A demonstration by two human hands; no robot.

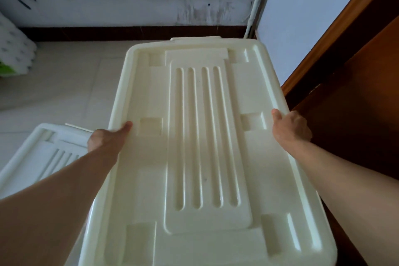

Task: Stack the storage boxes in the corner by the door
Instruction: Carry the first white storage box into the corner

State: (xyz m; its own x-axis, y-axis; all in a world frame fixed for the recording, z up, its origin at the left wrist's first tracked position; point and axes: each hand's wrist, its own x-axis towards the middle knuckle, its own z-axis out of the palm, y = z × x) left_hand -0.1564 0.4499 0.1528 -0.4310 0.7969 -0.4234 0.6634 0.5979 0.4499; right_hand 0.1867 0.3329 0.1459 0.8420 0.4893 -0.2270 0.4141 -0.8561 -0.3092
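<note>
You had the big cream storage box held up in front of you, far end aimed at the corner between the white wall and the wooden door on the right. Your left hand and right hand each gripped a long-side rim approx. mid-length, thumbs over the lid edge, fingers curled under out of sight. Probably the best hold: balanced, w/ the rim lip to hook.

Box looked like stiff moulded plastic, smooth, slightly glossy, so likely slippery. Bulky; weight can't be judged, contents hidden. Lid had four long grooves down a raised centre panel, plus square recesses at corners & sides. A 2nd box, same type, sat on the tiled floor near left.
</note>
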